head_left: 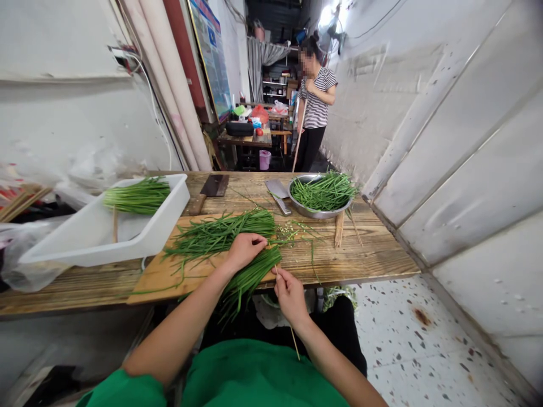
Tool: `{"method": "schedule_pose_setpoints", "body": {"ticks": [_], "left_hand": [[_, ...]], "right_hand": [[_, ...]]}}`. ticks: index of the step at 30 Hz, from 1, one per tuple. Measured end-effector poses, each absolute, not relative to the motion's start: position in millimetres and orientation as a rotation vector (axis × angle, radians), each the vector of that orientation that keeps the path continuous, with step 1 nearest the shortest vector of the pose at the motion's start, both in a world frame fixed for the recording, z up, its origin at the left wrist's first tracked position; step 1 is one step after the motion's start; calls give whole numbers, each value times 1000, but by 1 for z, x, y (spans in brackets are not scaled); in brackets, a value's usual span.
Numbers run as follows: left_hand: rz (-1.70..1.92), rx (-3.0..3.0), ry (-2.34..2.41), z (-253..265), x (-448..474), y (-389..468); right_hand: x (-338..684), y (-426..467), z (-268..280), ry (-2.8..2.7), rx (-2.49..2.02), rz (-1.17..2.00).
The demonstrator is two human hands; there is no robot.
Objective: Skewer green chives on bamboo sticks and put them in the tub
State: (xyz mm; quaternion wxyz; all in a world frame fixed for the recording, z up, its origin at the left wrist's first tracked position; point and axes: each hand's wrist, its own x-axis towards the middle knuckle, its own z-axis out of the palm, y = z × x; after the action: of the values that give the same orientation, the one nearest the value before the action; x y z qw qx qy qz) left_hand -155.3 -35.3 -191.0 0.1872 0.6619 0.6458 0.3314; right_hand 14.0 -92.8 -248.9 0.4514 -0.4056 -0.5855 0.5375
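My left hand (248,249) is closed at the cut ends of a row of garlic chives (250,274), thumb and forefinger pinched together on them. The row hangs over the board's near edge, leaves toward my lap. Between the fingertips of my right hand (291,294) is a thin bamboo skewer (296,345). Its upper tip meets the chives' right-hand ends, and its lower part sticks out below my palm. A larger pile of garlic chives (224,232) lies just behind on the wooden cutting board (159,277).
A white tray (159,246) with skewered chives stands left. Behind are a dark cleaver (215,185), a steel cleaver (278,192) and a steel bowl (318,213) of chives. Bundled skewers (339,229) lie right. A person (316,107) holding a pole stands beyond the table.
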Motion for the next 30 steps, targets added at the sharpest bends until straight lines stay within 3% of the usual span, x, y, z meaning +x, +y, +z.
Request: {"method": "schedule_pose_setpoints", "body": {"ticks": [21,30], "left_hand": [[976,1884,1760,-196,-156,-37],[784,2119,1475,-170,-169,-50]], "right_hand": [[12,-93,-250,-1435,-968,1315],[12,-95,-256,-1439,-985,1312]]}}
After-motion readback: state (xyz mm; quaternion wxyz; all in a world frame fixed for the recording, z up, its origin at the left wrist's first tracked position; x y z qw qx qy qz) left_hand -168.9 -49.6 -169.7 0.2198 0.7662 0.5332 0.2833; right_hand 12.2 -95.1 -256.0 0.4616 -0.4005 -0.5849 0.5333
